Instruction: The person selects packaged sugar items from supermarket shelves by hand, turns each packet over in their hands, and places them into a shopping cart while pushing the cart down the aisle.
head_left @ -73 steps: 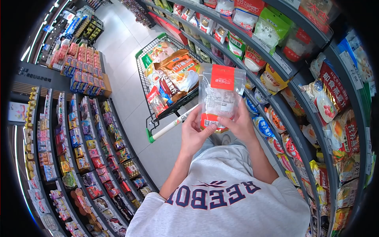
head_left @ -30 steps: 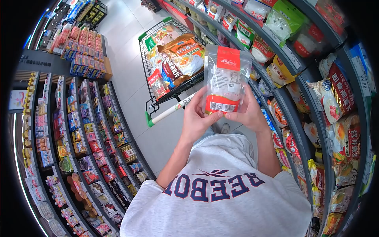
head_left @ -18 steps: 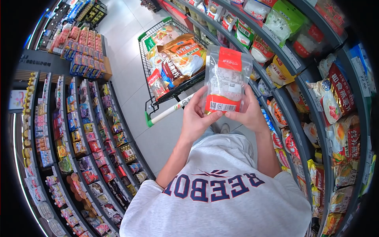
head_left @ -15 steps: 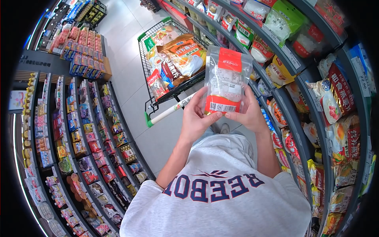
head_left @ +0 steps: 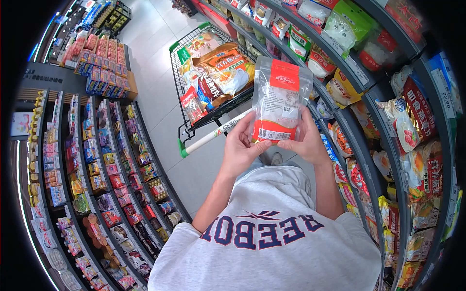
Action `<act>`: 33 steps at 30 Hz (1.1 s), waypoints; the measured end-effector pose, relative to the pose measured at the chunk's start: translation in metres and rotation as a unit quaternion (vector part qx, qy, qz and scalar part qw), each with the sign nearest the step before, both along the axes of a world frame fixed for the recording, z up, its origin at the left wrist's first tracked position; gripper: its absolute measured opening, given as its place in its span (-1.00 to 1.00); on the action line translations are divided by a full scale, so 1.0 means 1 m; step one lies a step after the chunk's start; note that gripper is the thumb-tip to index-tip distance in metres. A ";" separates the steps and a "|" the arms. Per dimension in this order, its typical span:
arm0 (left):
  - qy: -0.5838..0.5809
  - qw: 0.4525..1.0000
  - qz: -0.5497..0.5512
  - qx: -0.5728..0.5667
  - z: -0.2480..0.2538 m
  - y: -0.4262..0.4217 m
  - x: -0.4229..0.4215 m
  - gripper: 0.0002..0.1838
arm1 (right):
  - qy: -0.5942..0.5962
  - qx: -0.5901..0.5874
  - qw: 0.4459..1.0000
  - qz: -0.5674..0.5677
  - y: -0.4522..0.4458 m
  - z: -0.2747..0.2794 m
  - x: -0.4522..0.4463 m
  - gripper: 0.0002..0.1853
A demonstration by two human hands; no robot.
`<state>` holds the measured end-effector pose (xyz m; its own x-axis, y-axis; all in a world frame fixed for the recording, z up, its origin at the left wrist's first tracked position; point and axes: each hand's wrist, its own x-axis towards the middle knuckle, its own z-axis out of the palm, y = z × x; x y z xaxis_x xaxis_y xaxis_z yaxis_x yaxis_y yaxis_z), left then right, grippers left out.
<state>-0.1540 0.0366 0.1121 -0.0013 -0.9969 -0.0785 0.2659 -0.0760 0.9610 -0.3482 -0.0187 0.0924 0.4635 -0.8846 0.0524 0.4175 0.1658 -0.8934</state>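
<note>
Both my hands hold up a clear plastic pouch [head_left: 277, 104] with red bands at top and bottom, its printed back and barcode facing me. My left hand [head_left: 241, 145] grips its lower left edge, thumb across the front near the bottom. At the lower right edge my right hand [head_left: 310, 143] is closed the same way, thumbs almost meeting. Fingers behind the pouch are hidden, as are its contents in part. Just beyond my left hand is the white handle [head_left: 206, 140] of a shopping cart [head_left: 177, 68], which carries several bagged foods, including an orange and white bag [head_left: 225, 68].
Shelves of bagged goods [head_left: 417, 165] curve close along my right side. To the left stand shelves of small colourful packets [head_left: 104, 165]. A stacked display of boxes [head_left: 104, 80] is farther off at the upper left. Grey tiled floor [head_left: 158, 92] runs between.
The pouch has tilted slightly and shifted a little to the right in my hands. Both hands keep their grip, and the cart looks unmoved.
</note>
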 end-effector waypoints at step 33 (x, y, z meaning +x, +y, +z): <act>-0.046 0.994 0.032 0.094 -0.005 0.001 0.013 -0.39 | -0.094 0.202 0.961 -0.161 -0.007 -0.017 -0.010 -0.25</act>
